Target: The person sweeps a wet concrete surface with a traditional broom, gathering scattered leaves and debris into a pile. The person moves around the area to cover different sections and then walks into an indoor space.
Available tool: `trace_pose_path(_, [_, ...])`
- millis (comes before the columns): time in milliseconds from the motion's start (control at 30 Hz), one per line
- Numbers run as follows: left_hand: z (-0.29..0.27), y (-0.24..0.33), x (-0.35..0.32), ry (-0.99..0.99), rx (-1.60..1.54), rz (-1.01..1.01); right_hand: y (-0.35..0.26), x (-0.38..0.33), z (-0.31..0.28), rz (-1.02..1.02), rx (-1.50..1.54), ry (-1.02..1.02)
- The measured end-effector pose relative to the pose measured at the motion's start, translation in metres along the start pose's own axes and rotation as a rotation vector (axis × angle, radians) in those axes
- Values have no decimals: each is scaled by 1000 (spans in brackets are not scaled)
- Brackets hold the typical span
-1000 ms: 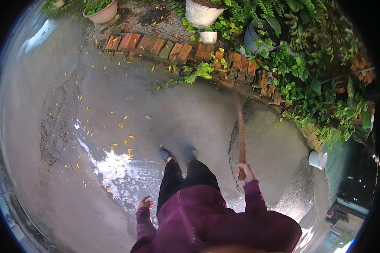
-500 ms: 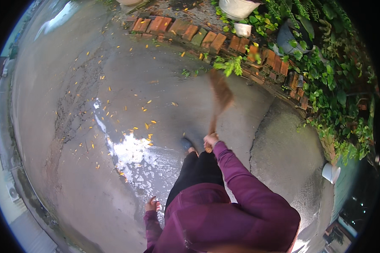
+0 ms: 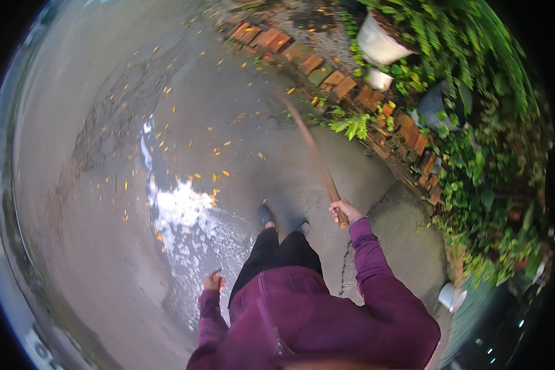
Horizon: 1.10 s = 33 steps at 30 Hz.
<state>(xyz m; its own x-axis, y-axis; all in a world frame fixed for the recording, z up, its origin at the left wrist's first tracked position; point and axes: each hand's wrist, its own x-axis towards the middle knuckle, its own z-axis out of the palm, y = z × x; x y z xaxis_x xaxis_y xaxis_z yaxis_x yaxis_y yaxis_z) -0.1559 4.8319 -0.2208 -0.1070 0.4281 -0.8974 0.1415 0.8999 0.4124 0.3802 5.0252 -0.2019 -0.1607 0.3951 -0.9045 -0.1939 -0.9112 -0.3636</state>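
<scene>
My right hand (image 3: 344, 211) is wrapped round the thick end of a brown broom (image 3: 314, 151), out in front of me to the right. The broom points forward and slightly left, seen nearly edge-on, and its far end is smeared by motion over the wet concrete. Its tip hovers close to or touches the ground near the brick border; which, I cannot tell. My left hand (image 3: 214, 281) hangs low at my left side, fingers loosely bent and apart, with nothing visible in it. Small yellow leaves (image 3: 216, 177) lie scattered on the ground ahead and to the left.
A bright, wet puddle (image 3: 185, 206) spreads beside my left foot. The brick edging (image 3: 317, 74) curves along the right, backed by green plants (image 3: 475, 179), a white pot (image 3: 379, 42) and a small white container (image 3: 378, 79). Another white bucket (image 3: 451, 297) stands at lower right.
My right hand has moved right, away from my legs, and the broom has turned from broadside to nearly edge-on, its far end swinging left. Both of my shoes now show.
</scene>
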Motion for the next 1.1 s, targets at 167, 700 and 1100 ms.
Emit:
trace_pose_path(167, [10,14,-3,49,33,80,35,66,80,89,86,83])
trace_pose_path(700, [3,-29,-6,101,-104,-191,-14,-1,175,283,113,-421])
trace_pose_path(1100, [54,-41,-19,305,-226,-71,-194,154,142,54,-122,17])
